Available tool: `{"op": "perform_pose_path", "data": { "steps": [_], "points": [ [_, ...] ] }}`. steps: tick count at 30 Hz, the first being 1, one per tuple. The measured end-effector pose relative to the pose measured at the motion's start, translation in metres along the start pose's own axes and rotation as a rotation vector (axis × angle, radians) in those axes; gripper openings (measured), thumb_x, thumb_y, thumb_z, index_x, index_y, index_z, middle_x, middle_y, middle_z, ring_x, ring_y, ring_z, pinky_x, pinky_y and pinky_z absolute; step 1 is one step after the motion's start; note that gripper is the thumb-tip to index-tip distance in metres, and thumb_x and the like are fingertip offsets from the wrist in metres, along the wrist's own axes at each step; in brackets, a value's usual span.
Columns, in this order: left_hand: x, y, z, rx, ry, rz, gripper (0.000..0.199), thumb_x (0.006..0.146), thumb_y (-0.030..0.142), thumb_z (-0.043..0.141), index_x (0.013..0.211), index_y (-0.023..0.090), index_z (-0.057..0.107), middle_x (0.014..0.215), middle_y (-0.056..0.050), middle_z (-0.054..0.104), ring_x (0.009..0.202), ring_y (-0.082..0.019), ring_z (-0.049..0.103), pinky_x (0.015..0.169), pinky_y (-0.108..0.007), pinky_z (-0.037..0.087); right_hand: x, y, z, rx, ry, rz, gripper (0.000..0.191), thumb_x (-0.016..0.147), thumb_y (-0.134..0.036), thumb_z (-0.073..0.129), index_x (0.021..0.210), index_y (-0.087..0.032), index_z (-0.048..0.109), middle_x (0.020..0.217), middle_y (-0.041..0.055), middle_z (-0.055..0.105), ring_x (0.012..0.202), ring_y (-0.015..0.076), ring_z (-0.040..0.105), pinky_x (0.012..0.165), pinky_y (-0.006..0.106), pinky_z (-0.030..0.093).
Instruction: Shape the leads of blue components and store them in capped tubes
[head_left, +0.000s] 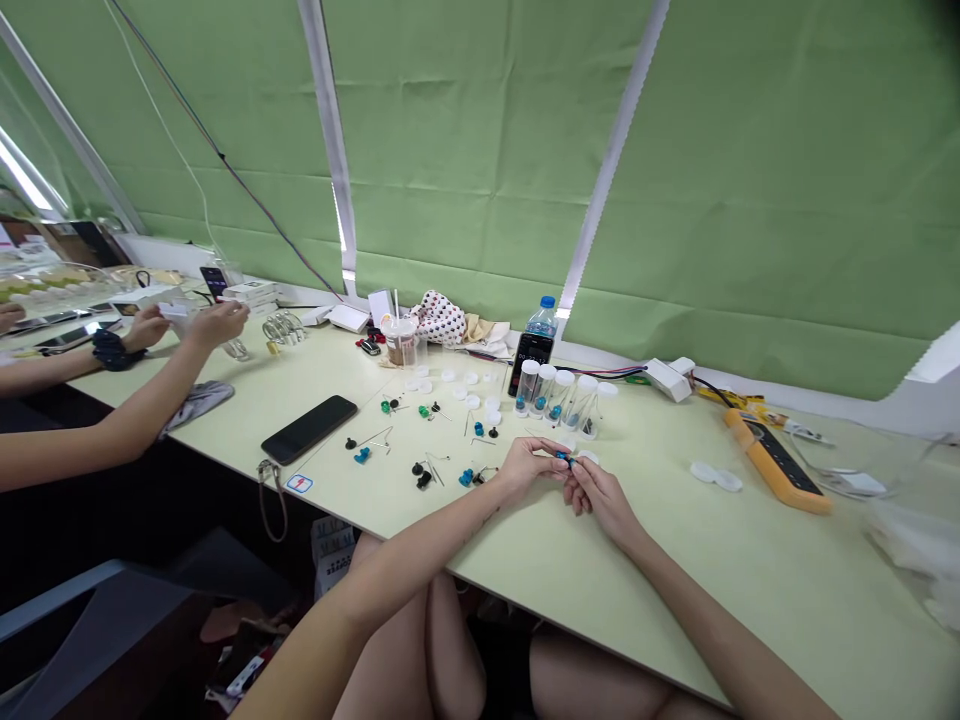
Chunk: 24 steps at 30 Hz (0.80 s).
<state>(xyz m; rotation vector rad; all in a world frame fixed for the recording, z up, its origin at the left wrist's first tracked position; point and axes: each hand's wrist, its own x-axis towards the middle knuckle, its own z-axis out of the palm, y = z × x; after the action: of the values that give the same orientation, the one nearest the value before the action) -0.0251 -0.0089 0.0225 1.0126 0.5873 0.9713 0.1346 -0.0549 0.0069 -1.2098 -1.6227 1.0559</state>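
Observation:
Fingertips of my left hand (pixel 529 469) and my right hand (pixel 604 499) meet around a small blue part (pixel 562 457), pinched between them above the table. Its exact kind cannot be made out. Just behind my hands stand several clear tubes with white caps (pixel 556 395), some with blue pieces inside. Left of my hands lie groups of small pieces with thin metal rods: a blue and black group (pixel 468 478), a black pair (pixel 422 477), a blue piece (pixel 362 455) and a green piece (pixel 424 411).
Loose white caps (pixel 472 402) lie behind the small parts. A phone showing a timer (pixel 532 355) leans on a water bottle (pixel 543 316). A black phone (pixel 310 429) lies left, a yellow power strip (pixel 778 462) right. At far left, another person's hands (pixel 217 322) are at work.

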Motion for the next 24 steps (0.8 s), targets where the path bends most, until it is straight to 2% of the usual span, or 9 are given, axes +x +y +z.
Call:
{"op": "perform_pose_path", "data": {
  "steps": [7,15,18,21,24],
  "points": [
    [0.004,-0.006,-0.002,0.042,-0.001,0.046,0.046,0.048,0.028,0.081,0.087,0.009,0.068,0.077,-0.007,0.065,0.063,-0.014,0.061,0.065,-0.029,0.049,0.001,0.001,0.001,0.092,-0.001,0.030,0.041,0.085,-0.059,0.039,0.085,-0.019,0.049,0.060,-0.0001,0.060,0.041,0.0101,0.052,0.039,0.021,0.033],
    [0.006,-0.010,-0.004,0.062,-0.049,0.063,0.052,0.056,0.031,0.078,0.101,0.011,0.063,0.082,-0.006,0.061,0.063,-0.013,0.061,0.061,-0.030,0.052,0.000,-0.001,0.002,0.065,0.047,0.013,0.042,0.084,-0.059,0.040,0.084,-0.019,0.050,0.059,0.0000,0.059,0.041,0.0113,0.052,0.039,0.022,0.035],
    [0.007,-0.011,-0.004,0.101,-0.047,0.034,0.048,0.057,0.035,0.077,0.096,0.010,0.062,0.081,-0.007,0.062,0.059,-0.013,0.061,0.056,-0.029,0.051,-0.001,-0.003,0.002,0.074,0.055,-0.004,0.039,0.086,-0.057,0.039,0.084,-0.019,0.049,0.060,0.0000,0.058,0.043,0.0113,0.052,0.040,0.022,0.035],
    [0.007,-0.011,-0.004,0.134,-0.044,-0.003,0.046,0.056,0.039,0.077,0.087,0.009,0.061,0.070,-0.006,0.063,0.057,-0.013,0.060,0.054,-0.028,0.050,-0.002,-0.005,0.002,0.091,0.047,-0.017,0.037,0.088,-0.054,0.037,0.083,-0.019,0.049,0.061,-0.0004,0.058,0.043,0.0106,0.052,0.040,0.021,0.036],
    [0.006,-0.010,-0.003,0.148,-0.045,0.018,0.047,0.053,0.040,0.078,0.082,0.008,0.060,0.064,-0.004,0.062,0.056,-0.013,0.059,0.054,-0.027,0.048,-0.002,-0.006,0.003,0.092,0.025,-0.024,0.038,0.089,-0.053,0.036,0.081,-0.019,0.049,0.060,0.0000,0.058,0.043,0.0101,0.051,0.040,0.021,0.036]
  ]
}}
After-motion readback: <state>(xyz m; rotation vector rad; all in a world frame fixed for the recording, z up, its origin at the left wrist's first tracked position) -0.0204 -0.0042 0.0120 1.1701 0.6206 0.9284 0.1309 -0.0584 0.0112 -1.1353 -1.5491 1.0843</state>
